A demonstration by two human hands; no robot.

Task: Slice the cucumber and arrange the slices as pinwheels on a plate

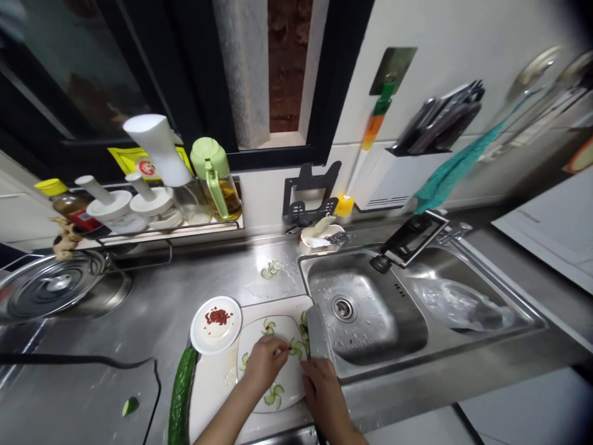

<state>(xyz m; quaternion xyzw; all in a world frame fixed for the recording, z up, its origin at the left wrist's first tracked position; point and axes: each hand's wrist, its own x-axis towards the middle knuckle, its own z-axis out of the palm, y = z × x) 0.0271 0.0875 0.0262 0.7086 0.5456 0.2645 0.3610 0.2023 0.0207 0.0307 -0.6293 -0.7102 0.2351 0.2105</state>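
Note:
My left hand (267, 364) reaches over a white squarish plate (259, 395), thumb and finger pinched on what looks like a small red goji berry beside a fan of cucumber slices (296, 349). My right hand (324, 389) is curled at the plate's right rim, its fingertips gripping the edge. More cucumber slices (274, 395) lie on the plate in pinwheel groups; the upper group (267, 326) bears a red speck. Goji berries (218, 316) lie in a white bowl (199, 337) at the upper left. A flat grey blade-like piece (320, 330) lies right of the plate.
The plate rests on a pale cutting board (210, 395), with a whole cucumber (181, 395) at its left edge. A cucumber end (130, 406) and loose slices (271, 269) lie on the steel counter. A double sink (370, 309) is at the right; a condiment shelf (185, 228) stands behind.

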